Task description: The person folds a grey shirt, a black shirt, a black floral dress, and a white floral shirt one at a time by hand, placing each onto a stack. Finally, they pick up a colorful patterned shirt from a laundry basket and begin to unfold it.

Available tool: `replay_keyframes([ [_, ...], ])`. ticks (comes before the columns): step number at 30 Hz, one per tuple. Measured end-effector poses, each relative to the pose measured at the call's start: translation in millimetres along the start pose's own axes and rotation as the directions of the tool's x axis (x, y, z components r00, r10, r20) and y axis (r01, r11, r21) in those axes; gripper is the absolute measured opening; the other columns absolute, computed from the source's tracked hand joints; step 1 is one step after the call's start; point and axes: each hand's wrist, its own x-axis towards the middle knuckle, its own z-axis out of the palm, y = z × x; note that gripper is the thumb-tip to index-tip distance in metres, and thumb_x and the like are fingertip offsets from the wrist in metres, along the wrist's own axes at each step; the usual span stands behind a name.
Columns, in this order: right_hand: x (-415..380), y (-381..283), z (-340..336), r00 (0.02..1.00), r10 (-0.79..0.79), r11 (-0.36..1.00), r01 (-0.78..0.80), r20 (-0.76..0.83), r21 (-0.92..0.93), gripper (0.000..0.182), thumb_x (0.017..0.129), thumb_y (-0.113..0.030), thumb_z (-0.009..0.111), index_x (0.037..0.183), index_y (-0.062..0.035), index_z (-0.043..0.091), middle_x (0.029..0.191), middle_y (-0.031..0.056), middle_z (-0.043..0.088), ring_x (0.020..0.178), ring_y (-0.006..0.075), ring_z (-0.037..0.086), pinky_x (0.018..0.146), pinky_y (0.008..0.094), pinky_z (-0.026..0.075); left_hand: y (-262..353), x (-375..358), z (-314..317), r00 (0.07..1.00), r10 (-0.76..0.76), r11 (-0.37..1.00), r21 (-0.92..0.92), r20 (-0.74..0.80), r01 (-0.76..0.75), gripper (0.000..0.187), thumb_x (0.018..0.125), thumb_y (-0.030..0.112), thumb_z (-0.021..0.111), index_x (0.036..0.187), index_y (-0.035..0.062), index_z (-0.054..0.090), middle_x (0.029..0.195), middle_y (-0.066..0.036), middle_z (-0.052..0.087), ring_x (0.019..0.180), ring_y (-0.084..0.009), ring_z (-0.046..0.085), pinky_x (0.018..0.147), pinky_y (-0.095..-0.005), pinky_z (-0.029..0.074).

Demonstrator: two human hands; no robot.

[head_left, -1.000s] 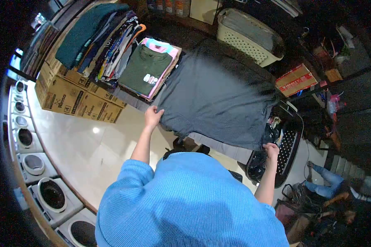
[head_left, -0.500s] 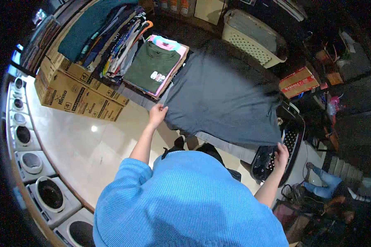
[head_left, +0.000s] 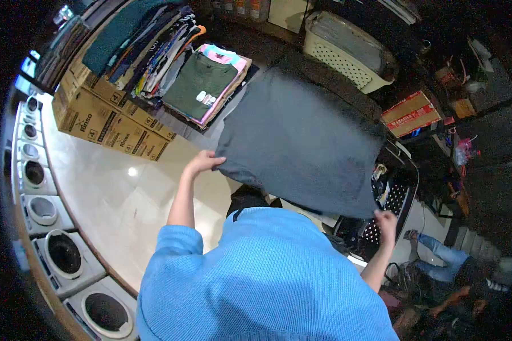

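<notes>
A dark grey garment (head_left: 301,136) lies spread over the table in front of me, its near edge stretched between my hands; its exact kind does not show. My left hand (head_left: 203,163) pinches the near left corner between thumb and fingers. At the near right corner, my right hand (head_left: 385,223) has its fingers closed on the fabric, slightly blurred. Just beyond my left hand, a folded dark green T-shirt (head_left: 202,82) tops a neat stack with pink and light blue clothes under it. A black perforated basket (head_left: 401,199) stands beside my right hand, with some clothes inside.
Behind the stack stand many folded clothes (head_left: 148,57) above Rinso cardboard boxes (head_left: 111,128). A cream laundry basket (head_left: 341,59) is at the back, with a red and brown box (head_left: 412,113) to its right. Front-loading machines (head_left: 65,253) line the left. A person in jeans (head_left: 444,250) is at lower right.
The garment's near edge has come toward me and hangs straighter, covering more of the table's front edge. Both hands have moved slightly nearer my body, still gripping the corners.
</notes>
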Motion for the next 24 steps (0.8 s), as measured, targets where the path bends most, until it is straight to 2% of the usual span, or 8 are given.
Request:
replay_keyframes([
  [7, 138, -175, -90, 0.916, -0.343, 0.857, 0.395, -0.206, 0.331, 0.031, 0.09, -0.031, 0.069, 0.068, -0.0147, 0.053, 0.065, -0.0066, 0.047, 0.06, 0.0069, 0.043, 0.055, 0.0247, 0.034, 200, 32, -68, 0.833, 0.47, 0.844, -0.128, -0.293, -0.521, 0.034, 0.098, 0.036, 0.054, 0.098, 0.0039, 0.064, 0.087, 0.001, 0.063, 0.079, -0.0103, 0.053, 0.072, -0.0282, 0.043],
  [13, 117, -365, -177, 0.843, -0.384, 0.754, 0.522, -0.377, 0.4, 0.04, 0.088, -0.026, 0.071, 0.116, 0.0, 0.061, 0.109, 0.0068, 0.064, 0.097, 0.0174, 0.059, 0.084, 0.0312, 0.046, 388, 3, -138, 0.486, 0.662, 0.42, -0.255, -0.571, -0.871, 0.033, 0.099, 0.038, 0.053, 0.114, 0.0088, 0.059, 0.062, 0.005, 0.042, 0.045, -0.006, 0.033, 0.039, -0.0245, 0.026],
  [15, 126, -386, -215, 0.799, -0.439, 0.707, 0.59, -0.412, 0.39, 0.041, 0.089, -0.021, 0.07, 0.123, -0.0023, 0.058, 0.114, 0.0077, 0.063, 0.102, 0.0179, 0.059, 0.089, 0.0296, 0.047, 416, -17, -164, 0.357, 0.722, 0.427, -0.026, -0.593, -0.904, 0.036, 0.098, 0.036, 0.055, 0.118, 0.006, 0.058, 0.072, 0.002, 0.053, 0.057, -0.0083, 0.047, 0.051, -0.0255, 0.04],
  [16, 128, -391, -228, 0.764, -0.506, 0.631, 0.644, -0.4, 0.433, 0.035, 0.093, -0.018, 0.065, 0.125, -0.0065, 0.058, 0.116, 0.0044, 0.063, 0.093, 0.0127, 0.061, 0.071, 0.0263, 0.05, 433, -47, -159, 0.42, 0.564, 0.422, -0.189, -0.711, -0.887, 0.029, 0.101, 0.022, 0.047, 0.121, 0.002, 0.055, 0.098, -0.005, 0.063, 0.089, -0.0162, 0.057, 0.083, -0.0304, 0.046],
  [18, 103, -385, -235, 0.723, -0.588, 0.591, 0.69, -0.362, 0.417, 0.035, 0.096, -0.019, 0.059, 0.129, -0.0062, 0.055, 0.119, 0.0039, 0.061, 0.098, 0.0126, 0.061, 0.078, 0.0272, 0.049, 429, -50, -181, 0.052, 0.744, 0.137, 0.076, -0.666, -0.988, 0.026, 0.101, 0.021, 0.047, 0.112, 0.0003, 0.059, 0.098, -0.006, 0.063, 0.089, -0.0147, 0.057, 0.083, -0.0294, 0.046],
  [20, 73, -372, -224, 0.726, -0.575, 0.585, 0.688, -0.378, 0.43, 0.036, 0.097, -0.019, 0.059, 0.129, -0.0048, 0.055, 0.122, 0.0043, 0.06, 0.104, 0.0129, 0.059, 0.086, 0.0288, 0.047, 406, -71, -191, -0.247, 0.717, 0.271, 0.588, -0.652, -0.762, 0.026, 0.098, 0.016, 0.05, 0.113, -0.0025, 0.059, 0.102, -0.009, 0.065, 0.092, -0.0168, 0.059, 0.083, -0.0296, 0.046],
  [21, 54, -365, -210, 0.749, -0.531, 0.609, 0.662, -0.395, 0.436, 0.036, 0.096, -0.018, 0.059, 0.129, -0.0034, 0.056, 0.124, 0.0048, 0.059, 0.107, 0.013, 0.057, 0.09, 0.0293, 0.046, 385, -64, -207, -0.164, 0.752, 0.223, 0.481, -0.638, -0.848, 0.039, 0.098, 0.034, 0.055, 0.123, 0.0033, 0.056, 0.095, -0.004, 0.062, 0.083, -0.0121, 0.058, 0.074, -0.0274, 0.048],
  [24, 27, -312, -184, 0.816, -0.419, 0.669, 0.574, -0.398, 0.472, 0.037, 0.095, -0.02, 0.059, 0.125, 0.0006, 0.057, 0.125, 0.0066, 0.058, 0.111, 0.0161, 0.055, 0.099, 0.0286, 0.039, 339, -117, -164, 0.156, 0.661, 0.362, 0.13, -0.734, -0.923, 0.035, 0.099, 0.02, 0.052, 0.129, 0.0003, 0.05, 0.115, -0.01, 0.062, 0.107, -0.0143, 0.057, 0.092, -0.028, 0.045],
])
